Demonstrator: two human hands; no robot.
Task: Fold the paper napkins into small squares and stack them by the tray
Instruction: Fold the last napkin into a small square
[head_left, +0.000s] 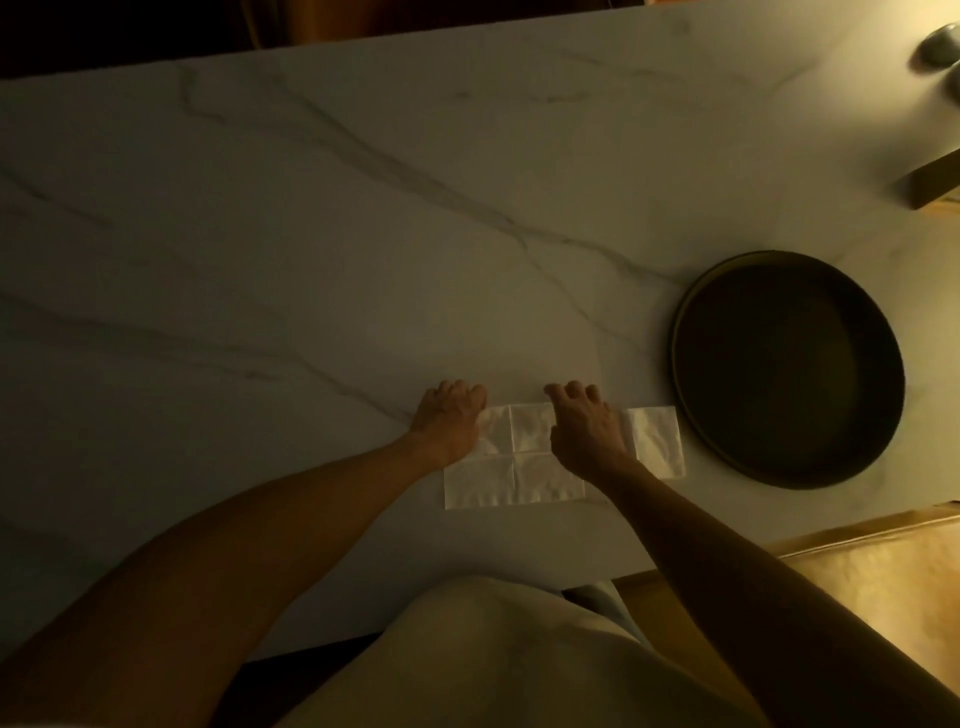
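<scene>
A white marble-veined counter (311, 234) is seen from above in dim, warm light. Low in the centre of the frame, an unfolded paper napkin (519, 467) is laid flat on the counter, its crease lines dividing it into 4 squares. The left hand (449, 418) is placed at the napkin's upper left corner with its fingers curled down over the far edge; whether the paper is actually pinched cannot be told, as the fingertips are hidden by the knuckles. The right hand (584, 428) is set on the napkin's upper right part, its fingers likewise curled at the far edge, and the grip there is just as unclear. Just right of that hand, a folded napkin (657, 441) is seen lying flat, partly covered by the right wrist. A round dark tray (685, 312) with a low rim is positioned close beside it, at the right of the frame. A blurred grey object (937, 49) is visible at the upper right corner, and a dark block edge (930, 179) lies below it.
</scene>
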